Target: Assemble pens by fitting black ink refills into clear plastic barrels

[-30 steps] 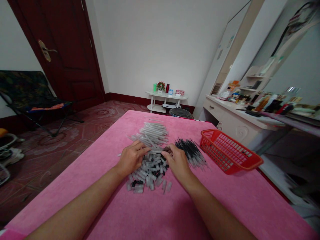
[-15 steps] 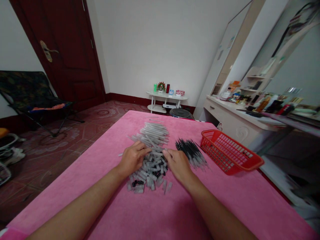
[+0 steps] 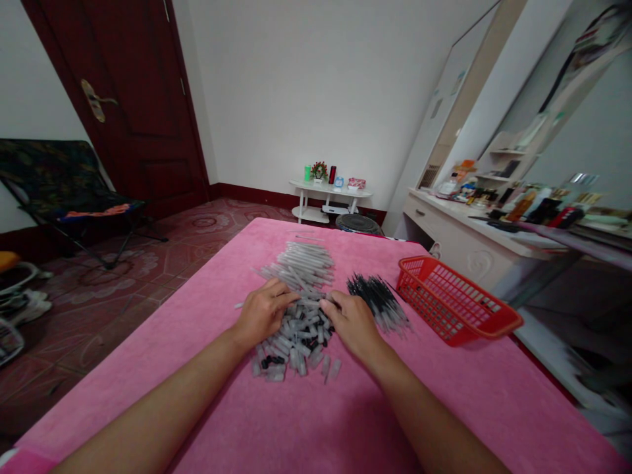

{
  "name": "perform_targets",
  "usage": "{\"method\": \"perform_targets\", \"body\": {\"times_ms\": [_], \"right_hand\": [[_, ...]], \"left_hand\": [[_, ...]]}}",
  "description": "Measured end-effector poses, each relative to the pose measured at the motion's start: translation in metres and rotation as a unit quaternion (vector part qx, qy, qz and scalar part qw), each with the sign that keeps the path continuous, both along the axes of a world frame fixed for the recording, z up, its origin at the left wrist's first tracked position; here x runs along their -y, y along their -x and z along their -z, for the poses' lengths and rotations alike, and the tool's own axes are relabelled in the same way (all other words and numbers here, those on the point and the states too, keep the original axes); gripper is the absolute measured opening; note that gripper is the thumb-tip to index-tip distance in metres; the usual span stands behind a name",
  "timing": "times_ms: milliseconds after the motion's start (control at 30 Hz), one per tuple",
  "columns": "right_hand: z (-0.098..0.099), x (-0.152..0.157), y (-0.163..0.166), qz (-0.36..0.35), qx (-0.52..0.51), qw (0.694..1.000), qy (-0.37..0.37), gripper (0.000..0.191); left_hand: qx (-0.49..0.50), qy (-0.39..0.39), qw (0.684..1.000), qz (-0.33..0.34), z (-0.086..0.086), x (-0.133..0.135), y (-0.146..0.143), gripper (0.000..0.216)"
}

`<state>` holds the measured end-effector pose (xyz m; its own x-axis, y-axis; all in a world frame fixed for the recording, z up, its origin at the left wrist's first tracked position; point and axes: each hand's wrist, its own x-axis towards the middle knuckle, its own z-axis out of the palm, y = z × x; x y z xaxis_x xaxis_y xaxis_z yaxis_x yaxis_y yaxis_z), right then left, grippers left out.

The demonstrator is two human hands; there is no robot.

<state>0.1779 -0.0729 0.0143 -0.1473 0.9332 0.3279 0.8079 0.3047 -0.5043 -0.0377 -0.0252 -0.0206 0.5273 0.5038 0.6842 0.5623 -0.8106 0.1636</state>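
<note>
My left hand (image 3: 264,311) is closed, its thumb and fingers pinching one end of a thin translucent pen barrel (image 3: 312,295). Across from it, my right hand (image 3: 351,320) pinches the other end, where its fingers partly hide the piece. Below and between both hands lies a heap of clear pen caps (image 3: 296,342) mixed with small black pieces. Just beyond my fingers is a stack of whitish pen barrels (image 3: 306,260). To the right of my right hand lies a bundle of black-tipped pen refills (image 3: 378,301).
A red plastic basket (image 3: 459,303) stands at the right edge of the pink-covered table (image 3: 212,421). Farther off are a dressing table (image 3: 469,224) with bottles, a low white stand (image 3: 320,187) and a folding chair (image 3: 64,178).
My right fingers have shifted slightly at the pinched piece, the thumb and forefinger looking a little more bent. The left hand and the piles stay as they were.
</note>
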Motion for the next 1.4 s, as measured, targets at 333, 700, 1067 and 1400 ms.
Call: {"method": "perform_targets", "body": {"times_ms": [333,700,1067,1400], "right_hand": [[-0.001,0.001,0.002,0.003,-0.002,1.0,0.029,0.039],[-0.003,0.002,0.0,-0.003,-0.009,0.999,0.037,0.039],[-0.005,0.001,-0.003,-0.024,-0.012,0.995,0.096,0.049],[-0.02,0.016,-0.019,-0.167,0.149,0.961,0.16,0.027]], "left_hand": [[0.003,0.004,1.0,-0.001,-0.002,0.001,0.0,0.027],[-0.01,0.003,1.0,0.004,0.0,0.0,0.001,0.025],[0.033,0.019,0.999,0.008,0.003,-0.003,0.002,0.028],[0.468,0.321,0.823,-0.013,-0.001,-0.013,0.002,0.025]]}}
